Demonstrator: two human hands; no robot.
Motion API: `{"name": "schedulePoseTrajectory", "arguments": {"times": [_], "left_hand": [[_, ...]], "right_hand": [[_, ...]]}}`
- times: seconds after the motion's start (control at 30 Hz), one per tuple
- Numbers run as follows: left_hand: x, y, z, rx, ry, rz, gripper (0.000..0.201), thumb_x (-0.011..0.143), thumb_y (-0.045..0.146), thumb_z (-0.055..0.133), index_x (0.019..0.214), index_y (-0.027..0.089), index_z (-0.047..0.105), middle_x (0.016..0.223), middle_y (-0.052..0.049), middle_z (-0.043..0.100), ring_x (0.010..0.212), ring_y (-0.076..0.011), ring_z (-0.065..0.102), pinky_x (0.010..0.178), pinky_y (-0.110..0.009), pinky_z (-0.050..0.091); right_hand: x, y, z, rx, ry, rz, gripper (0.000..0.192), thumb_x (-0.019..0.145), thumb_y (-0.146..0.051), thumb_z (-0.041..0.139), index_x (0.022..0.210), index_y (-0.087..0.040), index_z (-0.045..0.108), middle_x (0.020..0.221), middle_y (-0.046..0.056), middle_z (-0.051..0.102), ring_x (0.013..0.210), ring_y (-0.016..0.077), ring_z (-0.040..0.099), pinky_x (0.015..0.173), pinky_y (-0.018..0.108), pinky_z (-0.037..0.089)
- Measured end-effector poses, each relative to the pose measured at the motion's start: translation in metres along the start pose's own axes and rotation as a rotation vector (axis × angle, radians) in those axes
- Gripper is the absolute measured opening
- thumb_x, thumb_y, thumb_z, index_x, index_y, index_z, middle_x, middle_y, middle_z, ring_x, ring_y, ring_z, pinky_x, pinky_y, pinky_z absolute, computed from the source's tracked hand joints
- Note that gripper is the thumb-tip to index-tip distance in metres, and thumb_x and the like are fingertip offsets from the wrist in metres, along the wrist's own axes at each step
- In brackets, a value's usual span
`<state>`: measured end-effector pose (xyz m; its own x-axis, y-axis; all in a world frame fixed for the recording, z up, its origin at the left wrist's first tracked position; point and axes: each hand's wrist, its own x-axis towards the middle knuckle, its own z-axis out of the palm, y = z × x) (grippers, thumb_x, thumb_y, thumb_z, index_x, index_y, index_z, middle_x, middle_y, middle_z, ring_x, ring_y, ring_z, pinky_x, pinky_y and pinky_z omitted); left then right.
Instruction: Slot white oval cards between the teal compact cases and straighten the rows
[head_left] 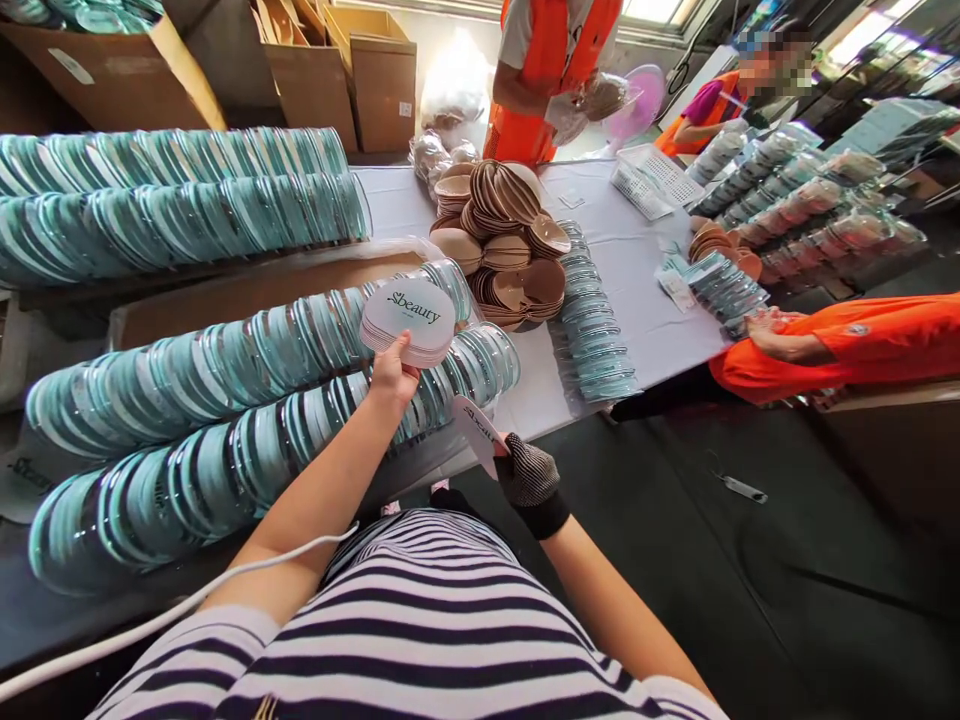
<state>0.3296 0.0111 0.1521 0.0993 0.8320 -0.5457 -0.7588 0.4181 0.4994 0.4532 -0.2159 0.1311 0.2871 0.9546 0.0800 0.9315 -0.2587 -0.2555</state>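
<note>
A stack of white rounded cards (409, 312) printed "sbeauty" is gripped by my bare left hand (396, 375), thumb on top. It is held above the rows of teal-edged round clear pieces. My right hand (529, 475), in a dark dotted glove, pinches a single white card (476, 430) with the same print, tilted nearly edge-on. Under and beside my left hand run two long rows, the nearer row (247, 450) and the farther row (202, 360), of these teal pieces. Their exact kind I cannot make out.
Brown oval pieces (510, 250) are piled mid-table beside a line of wrapped teal items (592, 310). More teal rows (172, 215) lie at the left. A white basket (656, 180) stands farther back. Co-workers in orange vests (555, 50) are around the table. Cardboard boxes (375, 80) stand behind.
</note>
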Motion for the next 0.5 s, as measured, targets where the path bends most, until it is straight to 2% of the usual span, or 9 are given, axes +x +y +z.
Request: {"name": "schedulePoseTrajectory", "arguments": {"times": [0.1,0.27,0.4,0.5], "left_hand": [[0.000,-0.001,0.000,0.021,-0.007,0.011,0.025,0.082,0.002,0.063,0.101,0.015,0.070,0.095,-0.004,0.076,0.085,-0.0134,0.073,0.081,-0.023,0.059],[0.000,-0.001,0.002,0.026,0.033,0.013,0.028,0.082,0.003,0.062,0.107,0.015,0.069,0.096,-0.005,0.076,0.084,-0.0144,0.073,0.082,-0.026,0.059],[-0.001,-0.002,-0.001,0.037,0.004,0.017,0.029,0.082,0.002,0.064,0.106,0.016,0.069,0.095,-0.005,0.076,0.082,-0.0138,0.073,0.080,-0.025,0.059],[-0.001,-0.002,-0.001,0.038,0.015,0.032,0.027,0.082,0.003,0.064,0.105,0.017,0.070,0.099,-0.005,0.076,0.084,-0.0138,0.073,0.080,-0.025,0.059]], "right_hand": [[0.015,-0.017,-0.003,-0.071,-0.053,0.066,0.042,0.098,-0.035,0.033,0.110,-0.020,0.070,0.081,0.009,0.073,0.069,0.0169,0.066,0.061,0.023,0.040],[0.033,-0.033,-0.024,-0.113,-0.181,0.042,0.040,0.099,-0.039,0.032,0.109,-0.022,0.067,0.083,0.008,0.074,0.073,0.0182,0.067,0.061,0.024,0.035],[0.052,-0.040,-0.006,-0.123,-0.272,0.070,0.038,0.102,-0.037,0.029,0.117,-0.021,0.060,0.090,0.010,0.074,0.082,0.0199,0.069,0.064,0.025,0.037],[0.066,-0.044,0.013,-0.096,-0.340,0.104,0.035,0.100,-0.043,0.036,0.122,-0.021,0.053,0.098,0.009,0.073,0.087,0.0212,0.070,0.065,0.026,0.039]]}}
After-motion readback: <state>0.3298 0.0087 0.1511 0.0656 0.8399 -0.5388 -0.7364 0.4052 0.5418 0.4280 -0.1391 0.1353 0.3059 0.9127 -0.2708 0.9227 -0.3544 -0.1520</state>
